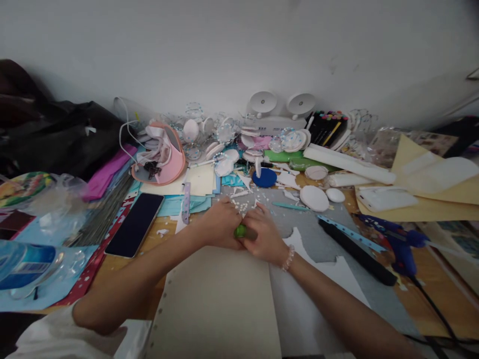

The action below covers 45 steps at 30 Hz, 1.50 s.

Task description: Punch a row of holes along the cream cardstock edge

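My left hand [224, 223] and my right hand [264, 234] meet at the far edge of a cream sheet with punched holes [217, 304]. Both are closed, with the fingers curled in. Between them shows the rounded end of a small green object [240, 231]; the rest is hidden by my fingers, so its kind cannot be told. A beaded bracelet [289, 258] circles my right wrist. White crumbs and scraps [243, 203] lie just beyond my knuckles. Under my right forearm is a cut white sheet [307, 299].
A phone [135, 224] lies left, near a water bottle [28, 264]. To the right are a blue glue gun [400, 242], a black cutter-like tool [357, 252] and white discs [314, 198]. A pink visor [170, 159], beaded white pieces [224, 132] and markers [329, 129] crowd the wall.
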Motion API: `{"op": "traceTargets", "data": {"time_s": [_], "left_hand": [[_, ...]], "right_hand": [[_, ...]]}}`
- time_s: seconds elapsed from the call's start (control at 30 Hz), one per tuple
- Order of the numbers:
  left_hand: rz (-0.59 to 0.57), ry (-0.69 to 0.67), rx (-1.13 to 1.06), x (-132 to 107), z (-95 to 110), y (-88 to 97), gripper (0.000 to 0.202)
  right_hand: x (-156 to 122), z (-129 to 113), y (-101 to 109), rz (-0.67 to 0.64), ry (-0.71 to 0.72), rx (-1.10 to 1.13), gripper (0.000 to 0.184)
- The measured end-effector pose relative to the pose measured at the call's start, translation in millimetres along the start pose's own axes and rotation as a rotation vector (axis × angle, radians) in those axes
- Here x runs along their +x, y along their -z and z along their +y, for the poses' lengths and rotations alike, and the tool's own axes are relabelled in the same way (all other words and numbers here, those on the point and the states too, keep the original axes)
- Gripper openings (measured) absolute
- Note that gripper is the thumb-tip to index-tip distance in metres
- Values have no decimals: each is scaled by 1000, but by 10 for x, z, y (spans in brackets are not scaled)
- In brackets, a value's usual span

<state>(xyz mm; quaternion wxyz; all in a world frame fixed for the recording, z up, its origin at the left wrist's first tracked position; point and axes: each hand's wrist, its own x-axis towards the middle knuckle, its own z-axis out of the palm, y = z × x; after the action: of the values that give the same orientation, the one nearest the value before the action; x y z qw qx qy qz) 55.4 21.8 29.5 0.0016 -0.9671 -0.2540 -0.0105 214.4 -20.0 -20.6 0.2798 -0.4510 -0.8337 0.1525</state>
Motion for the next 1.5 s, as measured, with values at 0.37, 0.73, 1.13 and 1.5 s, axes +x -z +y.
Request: {"op": "traceTargets", "data": {"time_s": [0.37,0.73,1.13,1.5], "left_hand": [[-14,-28,7,8,-41,-27,36],[-195,145,-226,-133,-43,111,46],[-187,119,-177,-355,-183,142,13],[-186,119,-121,-392,-199,159,7]], "right_hand": [[-4,5,-31,4,-22,34,12],[21,82,-4,-25,3,62,27],[-5,96,59,0,61,42,29],[-1,92,62,-4,71,33,25]]}}
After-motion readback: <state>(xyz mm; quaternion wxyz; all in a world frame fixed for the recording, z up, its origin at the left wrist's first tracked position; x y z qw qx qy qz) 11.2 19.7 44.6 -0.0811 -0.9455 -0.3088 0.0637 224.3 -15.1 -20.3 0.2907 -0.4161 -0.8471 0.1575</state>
